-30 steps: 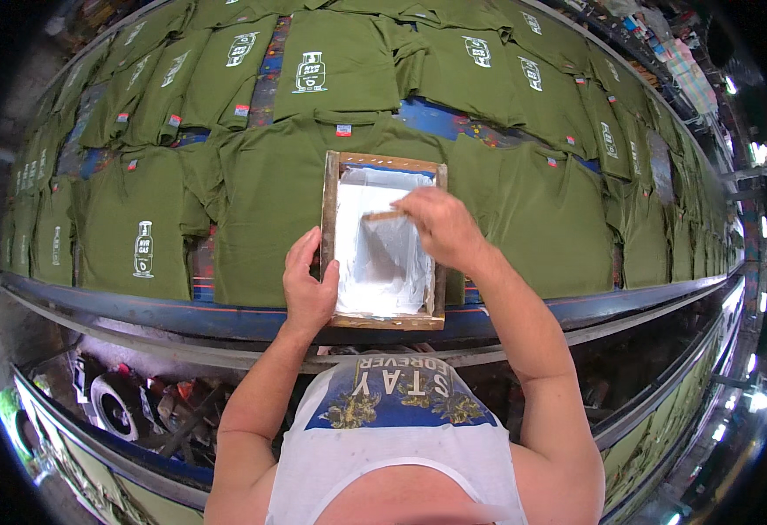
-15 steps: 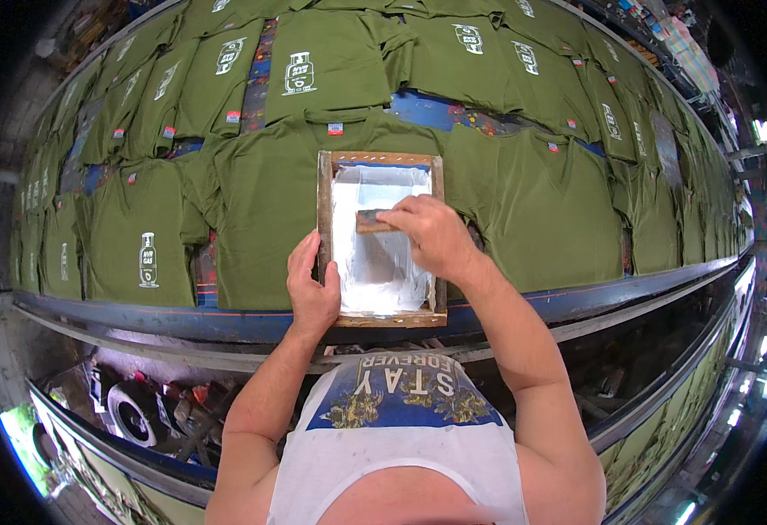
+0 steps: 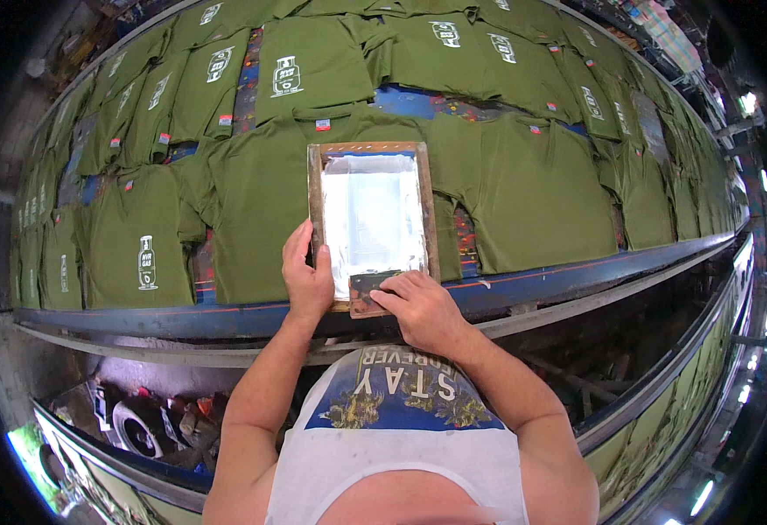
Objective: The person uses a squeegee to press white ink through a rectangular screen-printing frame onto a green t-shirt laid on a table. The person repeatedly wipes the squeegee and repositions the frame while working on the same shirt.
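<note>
- The wooden frame (image 3: 428,210) lies flat on a green shirt (image 3: 256,201), reaching toward its near hem; inside it, white paint (image 3: 370,210) covers the mesh.
- At the frame's near end is a dark, flat squeegee (image 3: 366,295), over the near rail. Whether its blade touches the mesh, I cannot say surely, because the fingers and the angle hide it.
- The right hand (image 3: 423,308) grasps this squeegee, thumb on top.
- The left hand (image 3: 307,278) grips the frame's left rail, thumb inside and fingers outside.
- If the left grip loosens while the squeegee pushes, the frame could slide and smear paint on the cloth.
- Paint carried over the near rail could drip on the hem or the blue table edge (image 3: 138,320).
- Farther away, other shirts (image 3: 313,70) lie close together, many bearing white designs.
</note>
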Demonstrator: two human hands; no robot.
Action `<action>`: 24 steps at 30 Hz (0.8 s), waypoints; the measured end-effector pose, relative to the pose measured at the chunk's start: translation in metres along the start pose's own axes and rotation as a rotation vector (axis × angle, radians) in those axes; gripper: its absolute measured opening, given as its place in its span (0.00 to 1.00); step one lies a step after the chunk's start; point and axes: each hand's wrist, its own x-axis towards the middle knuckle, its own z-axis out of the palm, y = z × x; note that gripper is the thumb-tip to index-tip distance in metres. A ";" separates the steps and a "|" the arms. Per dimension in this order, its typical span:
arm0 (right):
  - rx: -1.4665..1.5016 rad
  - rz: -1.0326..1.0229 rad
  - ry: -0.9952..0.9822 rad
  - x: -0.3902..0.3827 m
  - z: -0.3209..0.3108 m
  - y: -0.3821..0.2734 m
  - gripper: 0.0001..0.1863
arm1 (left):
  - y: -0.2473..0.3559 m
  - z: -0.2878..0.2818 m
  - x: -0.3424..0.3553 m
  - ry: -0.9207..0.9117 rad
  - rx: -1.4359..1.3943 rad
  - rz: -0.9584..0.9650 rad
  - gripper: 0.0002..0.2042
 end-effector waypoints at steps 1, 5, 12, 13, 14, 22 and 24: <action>-0.008 0.008 -0.020 0.001 -0.001 0.001 0.20 | 0.001 -0.001 0.002 0.002 -0.049 -0.025 0.27; 0.038 -0.038 -0.109 0.024 -0.016 0.028 0.17 | 0.014 -0.012 0.016 -0.051 -0.089 -0.070 0.24; 0.046 -0.019 -0.136 0.093 -0.039 0.095 0.16 | 0.032 -0.043 0.054 -0.245 0.587 0.415 0.22; 0.021 -0.010 -0.099 0.104 -0.037 0.103 0.16 | 0.033 -0.043 0.058 -0.273 0.615 0.443 0.22; -0.001 0.000 -0.059 0.113 -0.034 0.111 0.15 | 0.033 -0.045 0.060 -0.320 0.657 0.453 0.22; -0.006 0.075 0.050 0.155 -0.026 0.145 0.16 | 0.040 -0.050 0.073 -0.438 0.683 0.500 0.22; -0.023 0.026 0.025 0.153 -0.027 0.145 0.17 | 0.041 -0.049 0.076 -0.449 0.683 0.494 0.22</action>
